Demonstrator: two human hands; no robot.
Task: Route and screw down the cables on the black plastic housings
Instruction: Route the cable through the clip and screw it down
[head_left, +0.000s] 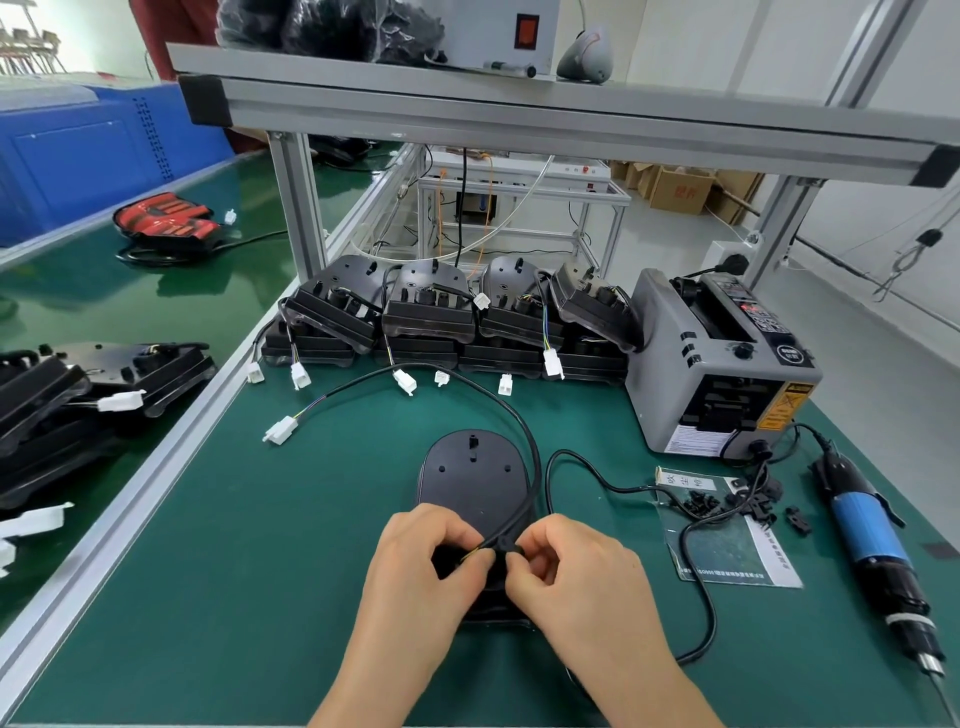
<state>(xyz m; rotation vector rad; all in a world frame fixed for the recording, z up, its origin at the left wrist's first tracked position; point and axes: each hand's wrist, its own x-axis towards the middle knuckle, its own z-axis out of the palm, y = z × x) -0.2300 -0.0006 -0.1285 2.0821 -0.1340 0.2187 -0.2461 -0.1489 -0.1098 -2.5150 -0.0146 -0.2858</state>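
Note:
A black plastic housing (475, 480) lies flat on the green mat in front of me. Its black cable (452, 375) loops from the near end up and left to a white connector (281, 430). My left hand (423, 566) pinches the cable where it meets the housing's near end. My right hand (569, 566) pinches the same spot from the right, fingertips touching a small black piece there. Both hands hide the housing's near part. An electric screwdriver (872, 545) with a blue body lies at the right.
Several stacked housings (431, 317) with white plugs line the back. A grey tape dispenser (722, 364) stands at back right. Small black clips (701, 504) lie on a plastic bag (732, 551). A power cord (698, 587) curls right of my hands. More housings (78, 395) sit at the left.

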